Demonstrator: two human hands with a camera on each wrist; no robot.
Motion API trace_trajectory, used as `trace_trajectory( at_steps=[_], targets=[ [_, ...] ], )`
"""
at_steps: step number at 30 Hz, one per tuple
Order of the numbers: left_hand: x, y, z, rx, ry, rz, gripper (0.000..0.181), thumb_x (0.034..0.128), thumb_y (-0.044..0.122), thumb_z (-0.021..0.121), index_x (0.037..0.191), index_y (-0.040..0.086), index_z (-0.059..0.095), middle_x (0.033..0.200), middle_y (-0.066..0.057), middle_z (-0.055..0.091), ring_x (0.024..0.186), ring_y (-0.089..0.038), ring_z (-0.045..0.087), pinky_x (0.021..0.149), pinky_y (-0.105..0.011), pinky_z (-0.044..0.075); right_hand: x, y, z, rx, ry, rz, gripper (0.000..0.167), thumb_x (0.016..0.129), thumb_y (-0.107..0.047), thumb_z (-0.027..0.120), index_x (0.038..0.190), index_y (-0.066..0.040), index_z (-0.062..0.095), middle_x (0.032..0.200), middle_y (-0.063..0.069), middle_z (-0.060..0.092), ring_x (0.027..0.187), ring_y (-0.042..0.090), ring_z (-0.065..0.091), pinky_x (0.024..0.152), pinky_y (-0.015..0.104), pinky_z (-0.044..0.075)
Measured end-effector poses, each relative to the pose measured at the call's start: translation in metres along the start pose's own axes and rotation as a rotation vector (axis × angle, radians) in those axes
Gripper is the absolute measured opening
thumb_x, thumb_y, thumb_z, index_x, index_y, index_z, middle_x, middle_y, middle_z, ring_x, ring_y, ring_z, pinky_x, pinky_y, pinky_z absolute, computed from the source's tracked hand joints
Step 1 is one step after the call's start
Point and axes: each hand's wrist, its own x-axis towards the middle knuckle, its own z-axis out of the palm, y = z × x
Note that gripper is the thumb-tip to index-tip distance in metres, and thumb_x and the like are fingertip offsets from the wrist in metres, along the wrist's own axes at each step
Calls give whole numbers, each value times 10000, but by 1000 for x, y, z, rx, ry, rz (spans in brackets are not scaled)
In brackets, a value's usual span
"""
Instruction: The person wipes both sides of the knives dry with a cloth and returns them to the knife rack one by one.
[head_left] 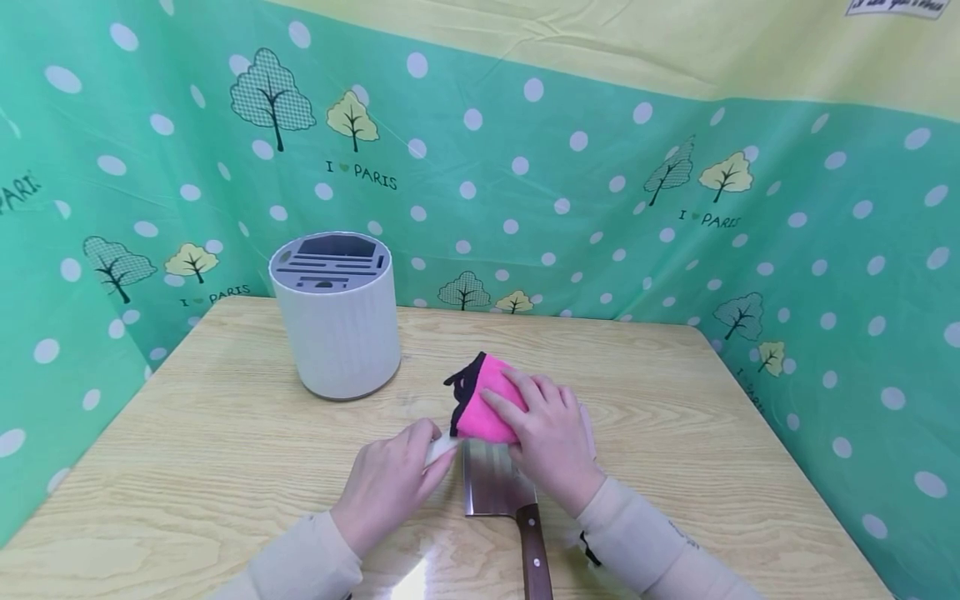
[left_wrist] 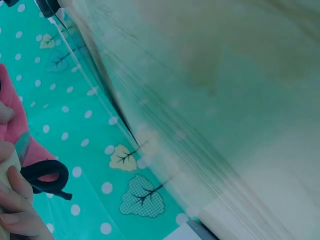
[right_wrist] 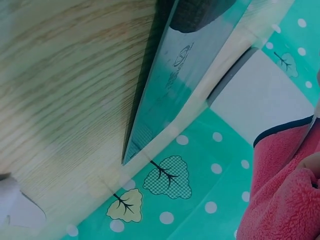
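Note:
My left hand [head_left: 393,479] grips the pale handle [head_left: 441,447] of a knife. Its blade [right_wrist: 302,142] runs into a pink cloth [head_left: 491,408] with black edging and a black loop, and the cloth hides most of it. With fingers spread over the cloth, my right hand [head_left: 551,437] holds it round the blade. Below both hands a cleaver [head_left: 495,483] lies flat on the table, its dark wooden handle [head_left: 532,550] toward me. The left wrist view shows the pale handle [left_wrist: 11,172] in the left fingers and the cloth beyond.
A white round knife block [head_left: 337,333] with a grey slotted top stands at the back left of the wooden table [head_left: 225,467]. A pale lavender thing [head_left: 587,429], mostly hidden, lies beyond my right hand. Green patterned fabric [head_left: 510,192] hangs behind the table.

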Motion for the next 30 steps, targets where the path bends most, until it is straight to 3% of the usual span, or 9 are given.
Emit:
trace_trajectory(
  at_steps=[14,25,30],
  targets=[
    [-3,0,0,-9,-34,-32,255,800,236,766,875,102,562,588,115,422,474,42,207,403,-102,160,-1,14,6,-25,46,33,622,637,-109,840,1228,-250,705,1297,116,629,992,333,610,736,426,464],
    [-2,1,-3,0,-56,-51,272,807,249,781,871,111,555,597,127,400,473,38,203,403,-106,155,0,24,5,-20,-17,128,623,674,-118,841,1263,-246,684,1348,122,600,1040,346,603,784,457,471],
    [-2,1,-4,7,-78,-63,271,820,262,781,879,114,562,609,124,420,468,32,215,404,-110,161,1,29,4,27,-66,208,607,713,-112,821,1287,-234,668,1361,152,581,1086,381,599,838,504,481]
  ],
)
